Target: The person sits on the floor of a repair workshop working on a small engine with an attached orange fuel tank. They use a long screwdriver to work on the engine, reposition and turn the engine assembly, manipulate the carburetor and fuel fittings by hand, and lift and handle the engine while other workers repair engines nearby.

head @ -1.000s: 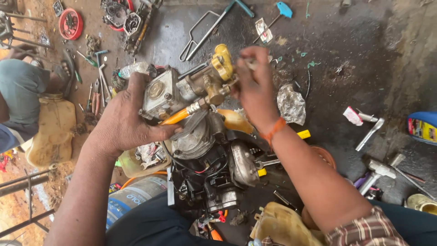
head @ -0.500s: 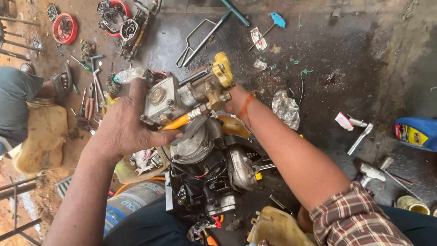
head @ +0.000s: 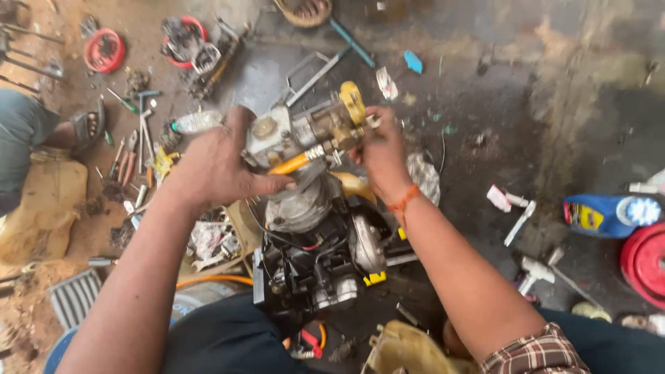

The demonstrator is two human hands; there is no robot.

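My left hand [head: 215,163] grips a greasy metal carburettor-like part [head: 294,135] with a brass body, a yellow cap [head: 352,102] and an orange tube [head: 291,164], held up above a small black engine [head: 315,249]. My right hand [head: 381,149], an orange thread on its wrist, pinches the part's right end just under the yellow cap. The engine stands on the dirty floor between my knees, with a grey round housing and a chrome cover showing on top.
Hand tools [head: 131,142] lie scattered at left near another person's sandalled foot [head: 86,125]. Red rings [head: 104,50] lie at far left, a blue bottle [head: 606,215] and red disc [head: 644,260] at right, white plastic fittings [head: 516,208] nearby, a metal frame [head: 315,69] behind.
My right hand came back from behind the part to its right end under the yellow cap. The view has shifted slightly; my left hand keeps its grip.
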